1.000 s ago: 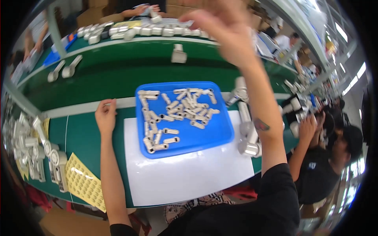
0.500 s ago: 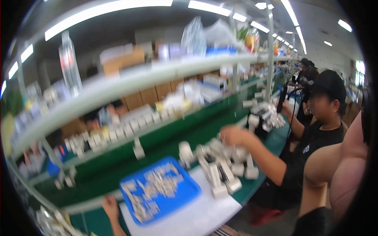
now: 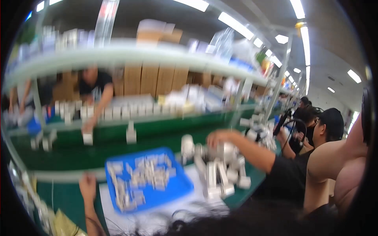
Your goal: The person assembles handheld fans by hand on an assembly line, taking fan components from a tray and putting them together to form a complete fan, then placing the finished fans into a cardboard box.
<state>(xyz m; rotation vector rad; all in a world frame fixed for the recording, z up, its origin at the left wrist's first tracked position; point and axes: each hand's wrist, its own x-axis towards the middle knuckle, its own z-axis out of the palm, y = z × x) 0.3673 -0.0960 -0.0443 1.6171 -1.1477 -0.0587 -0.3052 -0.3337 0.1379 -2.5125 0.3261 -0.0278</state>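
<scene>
My left hand rests at the green bench's far rail, left of a blue tray. Its fingers look curled in; blur hides their detail, and nothing shows in them. Small white pieces lie heaped in the tray, on a white sheet. My right arm is bent and raised at the right edge, and its hand is out of the picture. Right of the tray, white plastic parts are piled up, with a co-worker's hand over them.
Behind the tray runs a green conveyor belt carrying a white block. A person across it reaches down to another block. A pale shelf crosses above. Co-workers sit close on the right.
The view has swung leftward and levelled, bringing in the person across the belt. My left hand stays beside the tray. The co-worker's hand remains at the white parts.
</scene>
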